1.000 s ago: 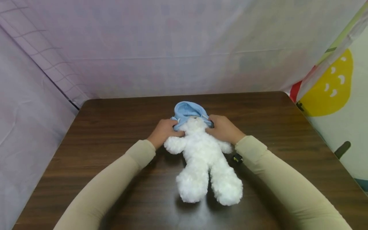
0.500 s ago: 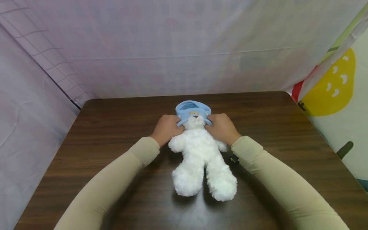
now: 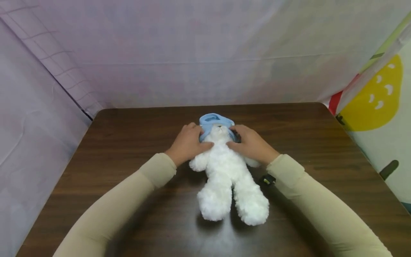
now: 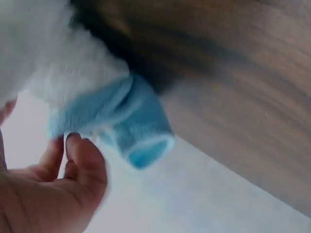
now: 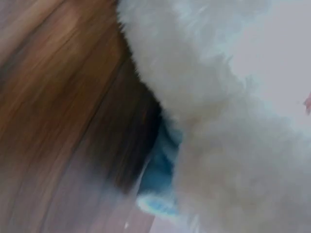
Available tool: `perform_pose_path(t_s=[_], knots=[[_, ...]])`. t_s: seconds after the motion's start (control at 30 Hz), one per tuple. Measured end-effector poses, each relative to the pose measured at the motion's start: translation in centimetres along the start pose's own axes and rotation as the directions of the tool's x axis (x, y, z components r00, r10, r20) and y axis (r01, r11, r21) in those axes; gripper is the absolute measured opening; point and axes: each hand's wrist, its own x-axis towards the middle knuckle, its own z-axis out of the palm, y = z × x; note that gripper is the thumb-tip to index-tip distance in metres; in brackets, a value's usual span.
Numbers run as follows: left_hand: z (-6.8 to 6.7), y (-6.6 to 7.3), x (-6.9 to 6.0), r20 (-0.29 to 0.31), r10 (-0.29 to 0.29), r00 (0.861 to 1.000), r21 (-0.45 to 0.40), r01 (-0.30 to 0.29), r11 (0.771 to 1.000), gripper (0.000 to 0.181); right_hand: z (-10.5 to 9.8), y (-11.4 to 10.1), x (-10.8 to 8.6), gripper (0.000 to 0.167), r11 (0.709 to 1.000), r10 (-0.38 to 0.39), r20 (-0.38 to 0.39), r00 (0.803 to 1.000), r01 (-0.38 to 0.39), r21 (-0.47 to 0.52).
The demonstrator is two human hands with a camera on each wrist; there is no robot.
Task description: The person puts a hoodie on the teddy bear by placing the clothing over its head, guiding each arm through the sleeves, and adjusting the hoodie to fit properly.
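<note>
A white plush toy [image 3: 224, 167] lies with its feet toward the near side and a blue cloth piece [image 3: 207, 127] around its head. My left hand [image 3: 189, 142] grips the cloth at the left of the head, its thumb across the fur by the neck. In the left wrist view, the curled fingers of my left hand [image 4: 73, 179] touch the rim of the blue cloth [image 4: 141, 116]. On the right, my right hand [image 3: 252, 144] holds the cloth's other side, thumb on the white fur. Fur [image 5: 223, 121] hides that hand's fingers in the right wrist view; some blue cloth [image 5: 160, 170] shows beside it.
The dark brown wooden table [image 3: 128, 142] spans the view below a pale fabric backdrop [image 3: 192, 53]. A small dark object [image 3: 268, 179] is by the right cuff. At the far right hangs a printed sheet with a yellow shape [image 3: 377, 96].
Both thumbs have moved inward from the cloth onto the white fur. The toy's nose shows higher against the cloth, and the yellow patch seen half a second ago is out of sight.
</note>
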Motion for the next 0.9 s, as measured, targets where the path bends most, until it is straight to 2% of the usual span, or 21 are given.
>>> perform_pose_path(t_s=[0.13, 0.27, 0.37, 0.47, 0.57, 0.67, 0.73, 0.8, 0.9], knots=[[0.9, -0.2, 0.2, -0.086, 0.014, 0.996, -0.07, -0.02, 0.997, 0.031, 0.6, -0.6, 0.5, 0.037, 0.998, 0.042, -0.051, 0.998, -0.039, 0.052], [1.2, -0.6, 0.2, -0.197, 0.008, 0.98, -0.155, -0.039, 0.987, 0.015, 1.1, -1.3, 0.8, 0.023, 0.996, 0.063, -0.109, 0.992, -0.054, 0.077], [1.2, -0.7, 0.2, -0.226, -0.008, 0.974, -0.233, -0.046, 0.971, 0.01, 1.0, -1.7, 0.9, 0.023, 0.988, 0.092, -0.111, 0.99, -0.077, 0.132], [1.0, -0.4, 0.1, -0.213, -0.024, 0.977, -0.277, -0.036, 0.96, 0.012, 0.9, -1.9, 1.0, 0.029, 0.981, 0.116, -0.107, 0.987, -0.097, 0.17], [0.8, -0.1, 0.1, -0.177, -0.032, 0.984, -0.26, -0.015, 0.965, 0.026, 0.9, -2.2, 1.1, 0.031, 0.977, 0.124, -0.106, 0.987, -0.102, 0.186], [0.9, 0.0, 0.3, -0.165, -0.029, 0.986, -0.232, -0.01, 0.973, 0.038, 1.2, -2.3, 1.4, 0.025, 0.986, 0.087, -0.116, 0.989, -0.069, 0.152], [1.2, -0.1, 0.5, -0.19, 0.009, 0.982, -0.188, -0.045, 0.981, 0.04, 1.5, -2.2, 1.5, 0.02, 0.995, 0.029, -0.123, 0.992, -0.017, 0.094], [1.5, -0.3, 0.6, -0.21, 0.052, 0.976, -0.155, -0.086, 0.984, 0.041, 1.8, -1.9, 1.5, 0.022, 0.999, -0.03, -0.126, 0.992, 0.036, 0.039], [1.5, -0.5, 0.3, -0.198, 0.11, 0.974, -0.114, -0.134, 0.984, 0.035, 2.0, -1.6, 1.3, 0.024, 0.996, -0.091, -0.136, 0.987, 0.091, -0.002]])
